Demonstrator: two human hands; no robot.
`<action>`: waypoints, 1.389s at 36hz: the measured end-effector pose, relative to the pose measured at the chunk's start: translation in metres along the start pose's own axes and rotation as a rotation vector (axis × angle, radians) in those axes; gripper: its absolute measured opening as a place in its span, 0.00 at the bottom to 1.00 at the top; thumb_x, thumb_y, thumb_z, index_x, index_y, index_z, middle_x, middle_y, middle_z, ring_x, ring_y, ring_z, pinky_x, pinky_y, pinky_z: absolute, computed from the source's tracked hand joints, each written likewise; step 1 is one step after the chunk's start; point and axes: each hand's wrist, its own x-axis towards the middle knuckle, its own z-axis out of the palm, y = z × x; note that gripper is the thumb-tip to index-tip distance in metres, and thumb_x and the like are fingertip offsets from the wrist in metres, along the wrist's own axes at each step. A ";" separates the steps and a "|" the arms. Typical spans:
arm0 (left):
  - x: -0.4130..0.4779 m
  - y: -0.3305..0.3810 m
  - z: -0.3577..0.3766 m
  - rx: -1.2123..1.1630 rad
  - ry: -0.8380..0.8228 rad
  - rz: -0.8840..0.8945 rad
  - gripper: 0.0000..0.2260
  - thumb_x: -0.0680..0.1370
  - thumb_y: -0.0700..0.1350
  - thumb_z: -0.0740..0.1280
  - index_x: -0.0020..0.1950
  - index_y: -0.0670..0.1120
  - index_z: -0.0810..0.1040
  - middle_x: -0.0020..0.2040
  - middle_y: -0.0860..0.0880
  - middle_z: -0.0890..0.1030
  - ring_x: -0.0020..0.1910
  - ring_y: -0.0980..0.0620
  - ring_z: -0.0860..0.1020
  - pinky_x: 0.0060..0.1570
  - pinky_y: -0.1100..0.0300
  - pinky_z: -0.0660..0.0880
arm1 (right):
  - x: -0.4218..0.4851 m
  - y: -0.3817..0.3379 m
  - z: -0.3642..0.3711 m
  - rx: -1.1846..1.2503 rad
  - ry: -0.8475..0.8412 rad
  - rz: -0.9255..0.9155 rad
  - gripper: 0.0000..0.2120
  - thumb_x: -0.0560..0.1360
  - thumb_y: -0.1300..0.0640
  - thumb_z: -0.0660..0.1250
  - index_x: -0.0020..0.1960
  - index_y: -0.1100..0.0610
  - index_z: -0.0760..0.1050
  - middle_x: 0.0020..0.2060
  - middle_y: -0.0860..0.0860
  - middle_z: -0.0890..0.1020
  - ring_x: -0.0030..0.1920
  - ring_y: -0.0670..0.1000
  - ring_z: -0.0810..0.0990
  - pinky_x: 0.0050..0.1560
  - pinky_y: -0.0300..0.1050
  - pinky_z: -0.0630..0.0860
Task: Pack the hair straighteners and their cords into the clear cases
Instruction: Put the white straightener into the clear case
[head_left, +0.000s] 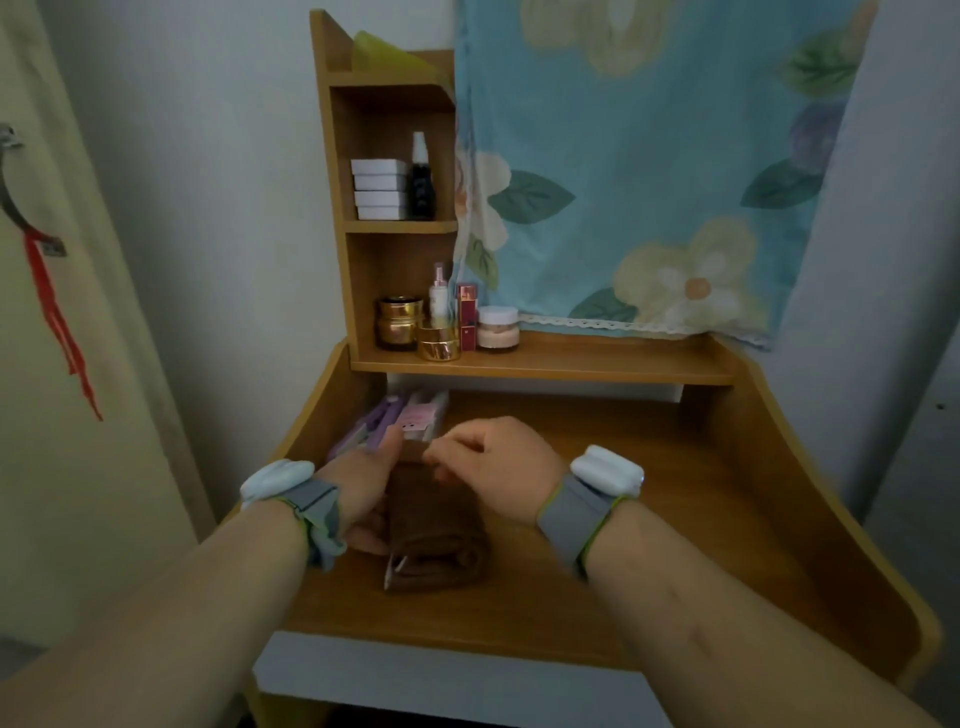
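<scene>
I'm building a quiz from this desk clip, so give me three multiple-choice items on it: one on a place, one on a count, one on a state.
1. Where do the purple and pink items lie?
A. top shelf
B. desk's back left corner
C. the floor

2. How many white boxes are stacked beside the dark spray bottle?
A. two
B. four
C. six

3. What is the left hand doing?
A. resting against the brown folded cloth
B. holding a jar
C. hanging off the desk

Key: 1 B, they sit under the low shelf at back left. 2 B, four boxes show in the stack. 3 A, its fingers lie along the cloth's left edge.
</scene>
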 end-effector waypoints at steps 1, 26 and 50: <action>0.001 -0.001 0.000 -0.020 -0.014 0.005 0.20 0.79 0.63 0.55 0.55 0.47 0.70 0.46 0.40 0.79 0.43 0.40 0.79 0.38 0.49 0.79 | 0.003 0.004 0.001 -0.042 0.065 0.032 0.13 0.79 0.49 0.61 0.51 0.55 0.81 0.46 0.50 0.83 0.48 0.51 0.80 0.52 0.49 0.76; 0.006 0.057 0.045 -0.531 -0.317 0.317 0.16 0.82 0.50 0.58 0.63 0.42 0.74 0.52 0.41 0.83 0.48 0.47 0.82 0.41 0.57 0.80 | 0.025 0.054 -0.071 0.732 0.414 0.329 0.09 0.75 0.56 0.68 0.52 0.61 0.81 0.47 0.60 0.84 0.47 0.60 0.83 0.52 0.56 0.80; 0.048 0.054 0.055 -0.361 -0.252 0.264 0.07 0.79 0.43 0.64 0.55 0.44 0.76 0.48 0.44 0.83 0.43 0.50 0.80 0.39 0.58 0.78 | 0.104 0.107 -0.089 -0.438 0.280 0.243 0.21 0.81 0.52 0.56 0.73 0.50 0.64 0.75 0.53 0.60 0.73 0.55 0.62 0.69 0.43 0.58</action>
